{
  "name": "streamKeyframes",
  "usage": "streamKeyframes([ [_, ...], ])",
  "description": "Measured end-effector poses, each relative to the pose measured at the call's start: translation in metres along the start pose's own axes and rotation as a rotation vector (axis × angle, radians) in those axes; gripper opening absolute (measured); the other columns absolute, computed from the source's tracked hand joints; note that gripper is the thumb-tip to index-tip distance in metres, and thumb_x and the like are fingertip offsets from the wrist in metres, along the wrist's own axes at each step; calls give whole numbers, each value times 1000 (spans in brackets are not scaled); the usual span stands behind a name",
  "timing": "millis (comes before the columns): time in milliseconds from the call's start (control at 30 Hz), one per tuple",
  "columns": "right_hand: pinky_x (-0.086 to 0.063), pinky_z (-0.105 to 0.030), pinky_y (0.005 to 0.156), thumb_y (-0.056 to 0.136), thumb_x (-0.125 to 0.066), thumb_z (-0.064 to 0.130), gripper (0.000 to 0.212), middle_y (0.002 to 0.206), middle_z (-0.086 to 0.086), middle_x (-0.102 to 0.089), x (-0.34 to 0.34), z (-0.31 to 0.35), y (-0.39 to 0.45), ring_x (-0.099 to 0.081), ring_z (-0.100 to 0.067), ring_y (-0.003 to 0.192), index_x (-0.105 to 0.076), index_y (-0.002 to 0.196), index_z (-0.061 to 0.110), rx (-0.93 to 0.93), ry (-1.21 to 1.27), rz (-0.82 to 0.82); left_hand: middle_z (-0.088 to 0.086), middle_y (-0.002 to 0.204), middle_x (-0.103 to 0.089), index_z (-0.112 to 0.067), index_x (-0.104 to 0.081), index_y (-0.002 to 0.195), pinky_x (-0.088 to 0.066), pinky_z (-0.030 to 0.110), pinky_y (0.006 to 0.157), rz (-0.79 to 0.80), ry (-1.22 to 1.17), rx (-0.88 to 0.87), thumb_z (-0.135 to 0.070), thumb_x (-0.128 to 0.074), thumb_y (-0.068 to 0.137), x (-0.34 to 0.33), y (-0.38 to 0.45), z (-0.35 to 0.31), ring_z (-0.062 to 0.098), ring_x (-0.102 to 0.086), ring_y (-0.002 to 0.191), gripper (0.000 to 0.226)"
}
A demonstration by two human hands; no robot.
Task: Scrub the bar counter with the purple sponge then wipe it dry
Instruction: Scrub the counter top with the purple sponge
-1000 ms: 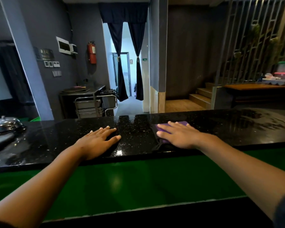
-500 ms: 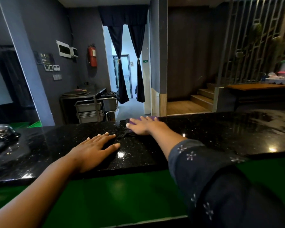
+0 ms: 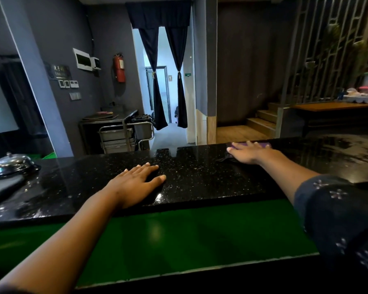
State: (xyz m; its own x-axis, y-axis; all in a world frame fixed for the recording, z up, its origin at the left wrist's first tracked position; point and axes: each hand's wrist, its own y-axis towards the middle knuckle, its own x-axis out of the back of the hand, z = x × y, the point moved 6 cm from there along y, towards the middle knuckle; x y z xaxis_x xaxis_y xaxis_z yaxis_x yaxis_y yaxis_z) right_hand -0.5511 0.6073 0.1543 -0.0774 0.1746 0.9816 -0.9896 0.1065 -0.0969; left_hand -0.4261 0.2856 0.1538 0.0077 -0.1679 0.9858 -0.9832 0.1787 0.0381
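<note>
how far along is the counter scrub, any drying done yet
Done: wet streaks at the right end of the bar counter suggest scrubbing there. In hand: the right hand presses the purple sponge flat near the far edge; the left hand rests flat nearby. Left: any unscrubbed stretch, then all the drying; no wiping shows.

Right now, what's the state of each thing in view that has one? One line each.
bar counter: wet, streaked towards the right end
left hand: flat, palm down on the bar counter, holding nothing
right hand: fingers straight, pressing on the purple sponge
purple sponge: flat near the far edge, mostly covered by the right hand
curtains: tied back, doorway open
metal dome: upright at the left end
</note>
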Motion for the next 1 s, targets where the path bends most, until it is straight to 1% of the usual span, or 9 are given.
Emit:
streamKeyframes([
  [200,5,-53,112,82,-8,78,67,160,-3,0,-29,95,-89,0,-26,145,-6,144,53,395,-46,-9,-3,158,-7,-33,-13,147,0,40,116,10,-5,-7,-66,-19,88,0,-1,-1,14,-4,144,68],
  [333,1,-45,112,72,-4,85,73,160,8,-3,-33,88,-135,-2,-16,145,-5,141,58,559,-56,25,-2,157,-9,-33,-16,147,-2,42,115,-2,18,-3,-68,-18,87,-2,2,4,16,-6,144,70],
  [433,-1,-44,113,68,-8,82,79,160,6,-5,-19,58,-126,-4,-17,145,-10,143,55,435,-40,18,0,157,-13,-31,-21,146,-4,42,114,-47,24,-7,-68,-22,87,-2,7,5,19,-10,144,70],
  [600,3,-52,113,88,-12,72,66,160,-6,2,-20,82,-102,0,-28,146,-6,148,45,101,-38,-34,0,157,-11,-31,-19,147,-2,41,114,-39,-35,-6,-67,-17,87,-6,11,10,19,-8,144,70],
  [700,5,-54,112,88,-12,72,65,160,-6,3,-34,136,-121,3,-29,145,-5,147,45,197,-50,-20,2,156,-17,-26,-20,147,-3,42,114,-55,-168,-34,-60,-19,92,-3,7,6,19,-11,144,65],
  [800,2,-48,113,81,-6,79,67,160,1,-1,-49,159,-147,-1,-22,146,-4,143,54,418,-92,-38,8,150,-32,-22,-28,144,-15,43,115,-148,-488,-41,-52,-30,94,19,-4,18,24,-27,139,59],
  [833,0,-47,113,76,-3,83,71,160,4,-3,-49,155,-153,-3,-19,146,-4,142,57,459,-87,-41,9,148,-36,-22,-30,144,-19,44,114,-185,-488,-41,-52,-32,94,28,-10,31,25,-32,136,58],
  [900,-1,-46,113,69,-2,85,77,160,7,-5,-44,141,-156,-5,-17,145,-6,141,59,446,-55,-28,10,148,-36,-21,-30,143,-15,48,115,-230,-274,-7,-52,-31,94,44,-22,72,25,-30,137,58],
  [1000,0,-49,113,80,-10,79,68,160,4,-4,-37,127,-136,-5,-20,146,-8,144,54,296,-54,-20,9,153,-27,-18,-25,146,-7,45,114,-204,-45,133,-51,-28,95,56,-44,150,23,-20,142,61],
])
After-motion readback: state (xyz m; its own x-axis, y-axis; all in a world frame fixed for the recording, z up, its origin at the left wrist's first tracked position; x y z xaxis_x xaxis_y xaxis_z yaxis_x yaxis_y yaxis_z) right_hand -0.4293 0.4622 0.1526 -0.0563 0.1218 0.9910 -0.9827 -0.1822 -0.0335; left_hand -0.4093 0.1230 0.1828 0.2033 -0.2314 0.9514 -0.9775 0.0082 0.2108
